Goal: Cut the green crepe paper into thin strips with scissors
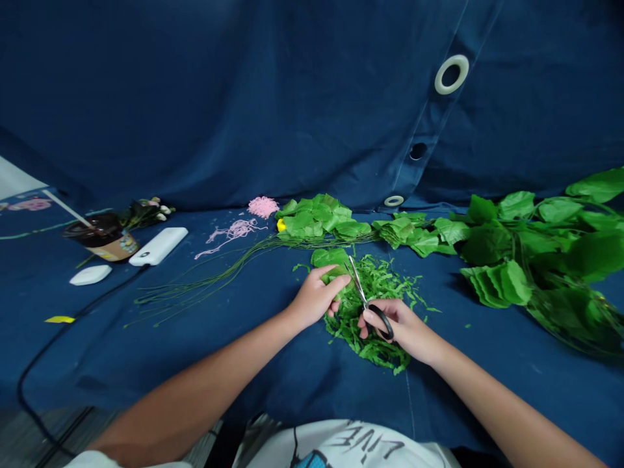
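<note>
My right hand [390, 324] is closed around the black handles of a pair of scissors [359, 283], whose blades point up and to the left. Just left of the blades, my left hand [322, 294] pinches a green leaf [345, 276] between thumb and fingers. The blades lie at that leaf's right side; whether they touch it I cannot tell. Beneath both hands spreads a pile of thin green shreds [373, 344]. Another rounded green leaf [329, 257] shows just above my left hand.
Behind the hands lie stacked leaves [316, 218] and long green stems [219, 276]. Leafy vines [560, 247] fill the right. Pink threads [263, 207], a white power bank [159, 246], a cable, a cup [110, 240] and a white case [90, 275] are at the left.
</note>
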A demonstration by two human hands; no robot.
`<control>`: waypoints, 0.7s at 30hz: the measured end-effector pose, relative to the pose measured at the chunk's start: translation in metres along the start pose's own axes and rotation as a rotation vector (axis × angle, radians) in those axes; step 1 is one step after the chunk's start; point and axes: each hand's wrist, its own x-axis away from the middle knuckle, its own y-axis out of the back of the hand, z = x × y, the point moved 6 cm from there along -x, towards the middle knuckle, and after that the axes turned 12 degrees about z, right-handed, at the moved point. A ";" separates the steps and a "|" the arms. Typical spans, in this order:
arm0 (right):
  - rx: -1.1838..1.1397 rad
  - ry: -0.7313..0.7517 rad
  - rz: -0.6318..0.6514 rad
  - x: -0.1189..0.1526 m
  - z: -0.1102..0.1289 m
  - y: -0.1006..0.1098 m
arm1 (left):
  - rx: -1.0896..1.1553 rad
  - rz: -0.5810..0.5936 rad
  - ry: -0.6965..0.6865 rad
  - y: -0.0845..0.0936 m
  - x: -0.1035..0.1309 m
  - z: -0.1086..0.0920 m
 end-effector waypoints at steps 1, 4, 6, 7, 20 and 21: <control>0.001 0.008 0.001 0.000 0.001 -0.001 | -0.007 -0.010 0.016 0.000 0.000 0.000; 0.003 0.030 -0.006 0.001 0.004 -0.003 | -0.027 -0.020 0.034 0.000 0.001 0.001; 0.005 0.029 -0.012 0.001 0.004 -0.003 | -0.034 -0.016 0.035 0.000 0.001 0.001; 0.007 0.026 -0.015 0.001 0.004 -0.003 | -0.036 -0.013 0.036 0.000 0.001 0.002; 0.006 0.048 -0.036 0.000 0.003 -0.001 | -0.069 -0.026 0.064 0.002 0.000 0.008; 0.003 0.051 -0.041 0.000 0.002 0.000 | -0.068 -0.027 0.063 0.002 0.000 0.008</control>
